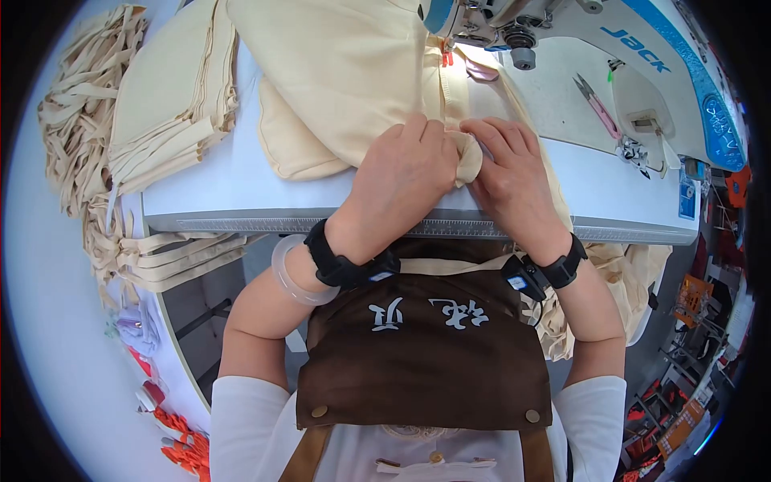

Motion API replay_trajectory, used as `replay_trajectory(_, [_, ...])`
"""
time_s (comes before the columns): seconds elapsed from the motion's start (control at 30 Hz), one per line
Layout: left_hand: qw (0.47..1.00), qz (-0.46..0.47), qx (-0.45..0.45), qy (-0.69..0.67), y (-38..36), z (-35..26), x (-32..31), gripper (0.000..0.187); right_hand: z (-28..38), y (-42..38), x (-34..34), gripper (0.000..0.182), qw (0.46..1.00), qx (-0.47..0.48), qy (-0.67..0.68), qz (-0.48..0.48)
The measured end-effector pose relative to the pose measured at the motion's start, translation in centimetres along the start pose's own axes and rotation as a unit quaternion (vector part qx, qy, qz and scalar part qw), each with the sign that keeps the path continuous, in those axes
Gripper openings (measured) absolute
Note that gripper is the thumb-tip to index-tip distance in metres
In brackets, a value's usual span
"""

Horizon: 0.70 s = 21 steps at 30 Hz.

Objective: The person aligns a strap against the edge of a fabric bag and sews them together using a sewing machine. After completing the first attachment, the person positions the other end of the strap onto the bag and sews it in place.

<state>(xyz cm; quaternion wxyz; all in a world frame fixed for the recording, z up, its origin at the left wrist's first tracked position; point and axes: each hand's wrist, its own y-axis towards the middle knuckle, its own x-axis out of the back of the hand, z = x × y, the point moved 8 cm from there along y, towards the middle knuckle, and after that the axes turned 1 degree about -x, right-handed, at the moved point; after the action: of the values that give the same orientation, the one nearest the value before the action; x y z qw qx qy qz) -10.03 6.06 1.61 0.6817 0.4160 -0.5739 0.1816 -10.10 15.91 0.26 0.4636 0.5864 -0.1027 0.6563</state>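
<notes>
A large piece of cream fabric [345,72] spreads across the white sewing table and runs under the needle area of the sewing machine [518,36]. Both my hands meet at its near edge, just in front of the machine. My left hand [409,165] is closed, its fingers pinching the cloth. Across from it, my right hand [510,169] has its fingers curled on the same fabric, where a folded bit bulges between the two hands. My fingertips are partly hidden by the cloth. A red-marked presser foot [447,56] sits just beyond.
Stacked cream panels [173,96] and a heap of cream straps [80,104] lie at the left. Pink-handled thread snips [598,108] rest on the machine bed at right. A ruler strip [321,222] lines the table's front edge. More cream cloth [618,281] hangs below at right.
</notes>
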Motion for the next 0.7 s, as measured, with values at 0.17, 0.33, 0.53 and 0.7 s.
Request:
replay_trajectory(0.17, [0.997,-0.013,0.035,-0.069,-0.4,0.4,-0.1,0.026,-0.2,-0.2,-0.2,0.028,1.0,0.015,0.003,0.002])
replay_trajectory(0.33, [0.992,0.02,0.044,-0.114,0.1,1.0,-0.5,0.048,-0.3,-0.1,-0.1,0.029,1.0,0.02,0.006,0.002])
replay_trajectory(0.53, [0.993,0.041,0.053,-0.098,0.2,0.9,-0.9,0.052,-0.3,0.0,0.0,0.029,1.0,0.021,0.009,0.001])
replay_trajectory(0.7, [0.992,0.039,0.053,-0.111,0.3,1.2,-0.9,0.049,-0.4,0.1,-0.1,0.029,1.0,0.019,0.008,0.005])
